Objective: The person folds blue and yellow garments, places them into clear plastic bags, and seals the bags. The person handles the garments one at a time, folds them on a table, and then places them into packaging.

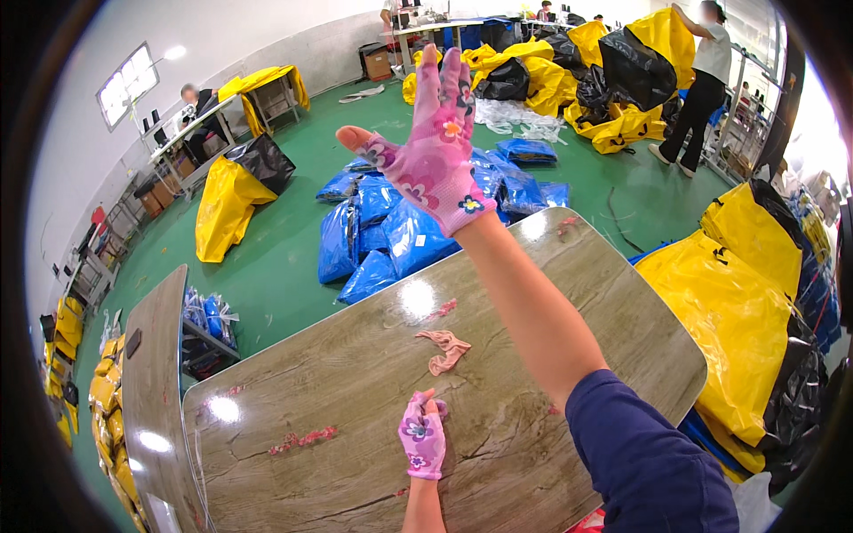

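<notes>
My hands are split between two jobs: the right hand (pixel 437 147), in a pink flowered glove, is raised high over the far edge of the tabletop (pixel 355 382) with fingers spread wide and nothing in it, while the left hand (pixel 422 435), gloved the same, rests knuckles-up on the wood near me, fingers curled down; I cannot tell whether it pinches anything beneath. A small crumpled pinkish scrap (pixel 444 348) lies on the tabletop just beyond the left hand, apart from both. I judge this a pause between items (the work surface carries nothing else but pink smears), so the next move calls for bringing the raised hand down toward the scrap or toward fresh stock. The blue packets (pixel 382 231) on the green floor (pixel 293 258) are partly hidden behind my arm, and the fisheye rim cuts off the yellow sacks (pixel 737 311) to the right.
</notes>
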`<state>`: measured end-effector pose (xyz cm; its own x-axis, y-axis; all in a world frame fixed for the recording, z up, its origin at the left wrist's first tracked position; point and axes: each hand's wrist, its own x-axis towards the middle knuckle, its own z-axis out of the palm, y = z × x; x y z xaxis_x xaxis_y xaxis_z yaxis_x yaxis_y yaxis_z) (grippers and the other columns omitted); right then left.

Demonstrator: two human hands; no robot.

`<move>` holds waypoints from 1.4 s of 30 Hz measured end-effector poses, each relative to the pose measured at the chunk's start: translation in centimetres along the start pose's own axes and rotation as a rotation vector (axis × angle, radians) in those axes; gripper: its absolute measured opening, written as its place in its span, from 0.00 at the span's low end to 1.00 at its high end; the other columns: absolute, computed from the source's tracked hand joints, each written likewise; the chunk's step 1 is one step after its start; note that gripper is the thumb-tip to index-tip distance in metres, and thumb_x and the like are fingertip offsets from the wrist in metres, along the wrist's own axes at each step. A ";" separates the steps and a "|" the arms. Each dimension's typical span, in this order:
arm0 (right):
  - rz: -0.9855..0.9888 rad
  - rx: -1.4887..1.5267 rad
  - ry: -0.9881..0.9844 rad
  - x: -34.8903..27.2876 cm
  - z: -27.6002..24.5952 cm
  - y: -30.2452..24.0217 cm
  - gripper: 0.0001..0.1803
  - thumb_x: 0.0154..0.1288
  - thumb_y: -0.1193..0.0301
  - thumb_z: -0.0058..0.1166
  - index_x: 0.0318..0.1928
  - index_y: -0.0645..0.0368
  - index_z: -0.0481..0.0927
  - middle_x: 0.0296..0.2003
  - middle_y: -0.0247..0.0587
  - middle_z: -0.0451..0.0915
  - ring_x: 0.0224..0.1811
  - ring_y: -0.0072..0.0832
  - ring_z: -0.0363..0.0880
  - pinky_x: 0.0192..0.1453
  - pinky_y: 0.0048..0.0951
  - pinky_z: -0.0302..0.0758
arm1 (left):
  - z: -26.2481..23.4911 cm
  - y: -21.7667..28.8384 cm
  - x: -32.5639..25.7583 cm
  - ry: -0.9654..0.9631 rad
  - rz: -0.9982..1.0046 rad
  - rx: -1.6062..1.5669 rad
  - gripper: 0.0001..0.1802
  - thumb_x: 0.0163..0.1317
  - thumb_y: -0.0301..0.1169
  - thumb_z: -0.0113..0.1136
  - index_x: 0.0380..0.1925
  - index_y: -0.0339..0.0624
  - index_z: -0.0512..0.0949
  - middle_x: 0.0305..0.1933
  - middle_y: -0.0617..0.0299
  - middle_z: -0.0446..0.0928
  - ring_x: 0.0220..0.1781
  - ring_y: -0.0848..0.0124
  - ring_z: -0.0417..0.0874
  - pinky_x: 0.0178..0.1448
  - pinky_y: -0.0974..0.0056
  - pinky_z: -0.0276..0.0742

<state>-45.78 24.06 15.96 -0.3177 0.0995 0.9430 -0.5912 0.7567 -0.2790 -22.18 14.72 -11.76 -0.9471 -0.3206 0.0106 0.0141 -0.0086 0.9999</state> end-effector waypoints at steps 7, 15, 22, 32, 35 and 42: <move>-0.038 0.676 -0.362 -2.8 -3.3 -3.4 0.36 0.56 0.53 0.60 0.59 0.62 0.68 0.59 0.58 0.64 0.60 0.48 0.67 0.59 0.40 0.69 | -0.1 0.4 0.3 -0.016 0.031 0.072 0.10 0.69 0.28 0.51 0.44 0.35 0.77 0.29 0.63 0.78 0.30 0.77 0.76 0.36 0.70 0.72; -0.392 0.623 -1.255 -28.0 -21.0 -5.6 0.32 0.63 0.52 0.48 0.64 0.54 0.65 0.64 0.47 0.63 0.65 0.43 0.63 0.67 0.48 0.57 | 0.5 -1.8 0.4 -0.012 0.170 0.382 0.09 0.64 0.27 0.53 0.40 0.36 0.79 0.32 0.57 0.80 0.33 0.69 0.81 0.38 0.64 0.75; -0.186 0.229 -1.404 -33.9 -36.8 -8.3 0.37 0.63 0.47 0.43 0.68 0.53 0.62 0.70 0.50 0.57 0.73 0.46 0.54 0.75 0.54 0.43 | 0.5 -2.3 0.2 -0.066 0.221 0.217 0.08 0.66 0.26 0.53 0.41 0.37 0.79 0.30 0.61 0.79 0.29 0.74 0.79 0.36 0.71 0.75; -0.299 0.041 -1.321 -34.9 -37.8 -8.4 0.32 0.70 0.47 0.36 0.67 0.50 0.63 0.69 0.45 0.60 0.71 0.40 0.58 0.71 0.49 0.54 | -1.1 -0.5 -10.2 -0.322 0.713 1.131 0.23 0.60 0.43 0.55 0.54 0.46 0.76 0.62 0.56 0.72 0.66 0.57 0.69 0.70 0.53 0.60; -0.308 0.032 -1.234 -36.2 -38.5 -8.6 0.32 0.70 0.47 0.37 0.68 0.50 0.63 0.69 0.44 0.60 0.71 0.40 0.59 0.71 0.50 0.54 | -4.4 0.0 -17.8 -0.352 0.702 1.202 0.28 0.58 0.43 0.56 0.59 0.46 0.72 0.66 0.55 0.68 0.69 0.58 0.65 0.72 0.53 0.57; -0.348 0.003 -1.031 -40.3 -40.3 -9.3 0.28 0.70 0.53 0.40 0.65 0.52 0.67 0.66 0.43 0.64 0.69 0.39 0.62 0.70 0.49 0.57 | -14.2 -2.8 -33.8 0.096 0.766 1.288 0.18 0.58 0.38 0.56 0.46 0.43 0.80 0.52 0.51 0.78 0.53 0.55 0.78 0.58 0.50 0.72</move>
<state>2.43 39.08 -12.09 -0.6012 -0.7109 0.3648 -0.7703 0.6371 -0.0279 14.30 12.16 -15.15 -0.8163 0.0794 0.5722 0.1513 0.9853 0.0791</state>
